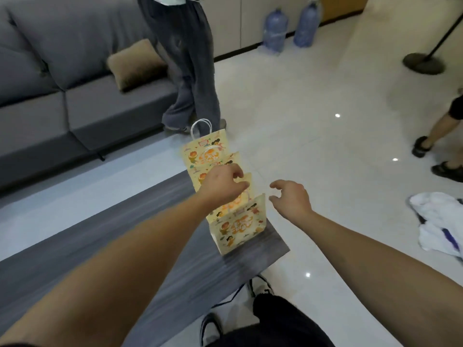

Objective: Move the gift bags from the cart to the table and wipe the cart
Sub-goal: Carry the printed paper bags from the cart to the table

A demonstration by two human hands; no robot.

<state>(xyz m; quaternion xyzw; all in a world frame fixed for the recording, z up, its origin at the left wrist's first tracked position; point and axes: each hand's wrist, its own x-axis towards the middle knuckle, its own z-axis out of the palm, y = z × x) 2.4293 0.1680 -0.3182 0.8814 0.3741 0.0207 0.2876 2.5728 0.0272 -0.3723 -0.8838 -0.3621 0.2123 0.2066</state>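
Gift bags [234, 221] in a row along the right edge of the grey table [100, 246].

Four printed paper bags stand upright, one behind another, from the table's near right corner to its far edge. The left hand [223, 182] rests over the third bag's top, fingers curled; whether it pinches the bag cannot be told. The right hand [290, 199] hovers just right of the row, fingers loosely spread, holding nothing.

Four gift bags [226, 186] stand in a row along the right end of the table [140, 246]. A sofa [62, 96] lies far left; a cloth [441, 221] lies right, on the floor [325, 146].
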